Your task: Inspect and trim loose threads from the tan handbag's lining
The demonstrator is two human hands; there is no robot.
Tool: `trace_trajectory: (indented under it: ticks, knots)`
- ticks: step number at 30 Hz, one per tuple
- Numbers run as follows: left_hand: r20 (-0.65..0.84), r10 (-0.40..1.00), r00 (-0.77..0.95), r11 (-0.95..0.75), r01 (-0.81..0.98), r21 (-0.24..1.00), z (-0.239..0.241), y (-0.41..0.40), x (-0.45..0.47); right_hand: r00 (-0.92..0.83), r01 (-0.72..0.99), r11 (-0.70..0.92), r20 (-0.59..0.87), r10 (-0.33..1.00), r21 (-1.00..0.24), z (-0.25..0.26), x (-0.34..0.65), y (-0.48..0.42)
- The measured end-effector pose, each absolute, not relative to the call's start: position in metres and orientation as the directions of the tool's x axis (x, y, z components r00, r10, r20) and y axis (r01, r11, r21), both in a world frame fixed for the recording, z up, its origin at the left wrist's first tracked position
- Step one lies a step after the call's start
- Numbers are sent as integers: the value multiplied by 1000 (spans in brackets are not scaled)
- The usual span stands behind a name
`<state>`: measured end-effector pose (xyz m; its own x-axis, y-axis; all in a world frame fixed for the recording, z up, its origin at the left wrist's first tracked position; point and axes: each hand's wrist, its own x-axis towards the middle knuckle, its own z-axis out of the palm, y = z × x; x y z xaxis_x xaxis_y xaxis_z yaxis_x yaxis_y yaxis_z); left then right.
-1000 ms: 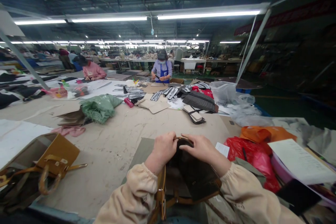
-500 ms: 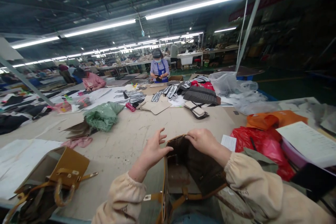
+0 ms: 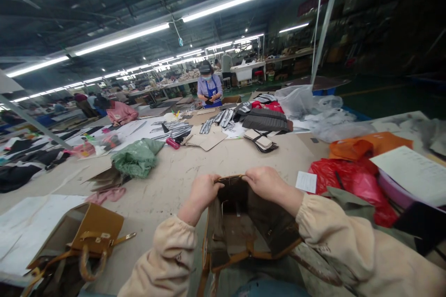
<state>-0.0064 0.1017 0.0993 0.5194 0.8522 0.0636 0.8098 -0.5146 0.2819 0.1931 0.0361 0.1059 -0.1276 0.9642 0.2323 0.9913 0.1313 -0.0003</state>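
In front of me an open handbag (image 3: 259, 236) with a dark brown lining and tan edging faces up toward the camera. My left hand (image 3: 204, 191) pinches the left end of its far rim. The right end of the same rim is gripped between the thumb and fingers of my right hand (image 3: 266, 184). Between the two hands the rim runs nearly straight, and the inside of the bag shows below it. A second, tan handbag (image 3: 101, 225) with a looped handle and metal fittings lies on the table to the left.
A green plastic bag (image 3: 137, 158) sits left of centre, and a red plastic bag (image 3: 331, 176) lies at the right beside a white paper (image 3: 413, 174). Stacked beige pieces (image 3: 260, 140) lie ahead on the table (image 3: 167, 185). Across it, a person in a blue apron (image 3: 210, 88) works.
My left hand, which was spread beside the bag, has closed on the rim. The far rim is now stretched between both hands, and the bag's opening looks wider.
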Motion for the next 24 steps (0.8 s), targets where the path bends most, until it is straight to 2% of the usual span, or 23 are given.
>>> trace_trajectory:
  ticks: [5,9,11,15,18,24]
  knots:
    - [63,841,537,-538,821,189,99,105,-7,-145,987,158,235,961,-39,103,196,37]
    - [58,847,529,-530,827,187,93,104,-4,-254,925,331,346,903,-185,101,202,33]
    - [58,847,529,-529,825,198,91,104,-3,-312,878,426,413,856,-219,103,203,32]
    - [83,845,529,-533,818,215,89,105,-5,-446,818,553,430,785,-161,109,198,35]
    - [94,847,524,-529,810,252,89,105,-7,-512,809,582,388,767,-81,106,194,41]
    - [111,849,517,-526,806,270,87,102,-8,-593,782,620,392,703,71,102,194,43]
